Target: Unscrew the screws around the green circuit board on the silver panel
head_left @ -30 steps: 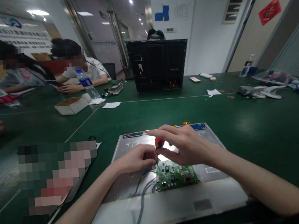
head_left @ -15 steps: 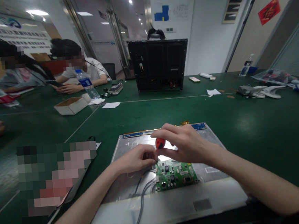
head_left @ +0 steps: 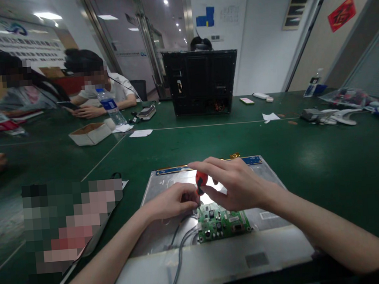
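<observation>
The small screwdriver [head_left: 200,182] with a red handle stands almost upright over the top left corner of the green circuit board [head_left: 222,224]. The right hand [head_left: 235,184] has its fingers closed around the handle from above. The left hand [head_left: 172,201] is just beside it, with fingertips pinched together at the lower shaft. The board lies on the metal back of a display panel [head_left: 166,185], near the desk's near edge. Grey cables [head_left: 180,247] run from the board's left side. At the far edge of the desk [head_left: 325,157] stands a black computer case [head_left: 201,82].
</observation>
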Action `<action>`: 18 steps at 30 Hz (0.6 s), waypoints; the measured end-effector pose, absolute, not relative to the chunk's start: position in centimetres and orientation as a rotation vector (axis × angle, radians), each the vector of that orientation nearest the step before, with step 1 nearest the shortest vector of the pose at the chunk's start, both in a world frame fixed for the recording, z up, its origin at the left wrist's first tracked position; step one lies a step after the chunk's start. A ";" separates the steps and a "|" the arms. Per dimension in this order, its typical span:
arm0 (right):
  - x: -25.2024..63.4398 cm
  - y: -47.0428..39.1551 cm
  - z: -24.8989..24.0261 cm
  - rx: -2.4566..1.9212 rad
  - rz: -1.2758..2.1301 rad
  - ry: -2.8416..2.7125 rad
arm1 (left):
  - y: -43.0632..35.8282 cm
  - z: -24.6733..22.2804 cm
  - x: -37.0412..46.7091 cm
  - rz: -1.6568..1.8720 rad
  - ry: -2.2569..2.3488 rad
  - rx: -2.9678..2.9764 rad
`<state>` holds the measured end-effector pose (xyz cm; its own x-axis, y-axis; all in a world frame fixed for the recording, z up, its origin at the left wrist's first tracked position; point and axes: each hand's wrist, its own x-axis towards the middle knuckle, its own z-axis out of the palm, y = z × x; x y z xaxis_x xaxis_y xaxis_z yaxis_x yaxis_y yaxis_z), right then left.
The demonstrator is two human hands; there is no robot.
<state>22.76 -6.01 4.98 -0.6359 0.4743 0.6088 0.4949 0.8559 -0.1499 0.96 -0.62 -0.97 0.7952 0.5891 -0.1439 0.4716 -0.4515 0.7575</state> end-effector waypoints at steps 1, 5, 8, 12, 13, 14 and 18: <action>22.7 -6.0 5.0 -0.708 -0.042 -2.364 | -0.6 -0.9 1.0 0.176 0.788 2.135; 22.6 -6.0 5.1 -0.740 -0.065 -2.367 | -0.8 -0.5 1.1 0.177 0.806 2.135; 22.6 -6.0 5.2 -0.742 -0.112 -2.365 | -0.9 -0.2 1.2 0.180 0.811 2.127; 22.6 -5.9 5.1 -0.731 -0.111 -2.367 | -0.8 -0.4 1.1 0.166 0.788 2.115; 22.6 -5.9 5.1 -0.727 -0.096 -2.365 | -0.8 -0.5 1.1 0.166 0.784 2.116; 22.7 -5.9 5.1 -0.719 -0.080 -2.363 | -0.7 -0.6 1.1 0.170 0.782 2.117; 22.7 -6.0 5.0 -0.685 -0.029 -2.354 | -0.7 -1.0 1.0 0.188 0.782 2.126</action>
<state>22.70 -5.96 5.05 -0.6332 0.4676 0.6168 0.4827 0.8615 -0.1575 0.96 -0.67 -0.99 0.7941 0.5925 -0.1351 0.4663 -0.4515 0.7607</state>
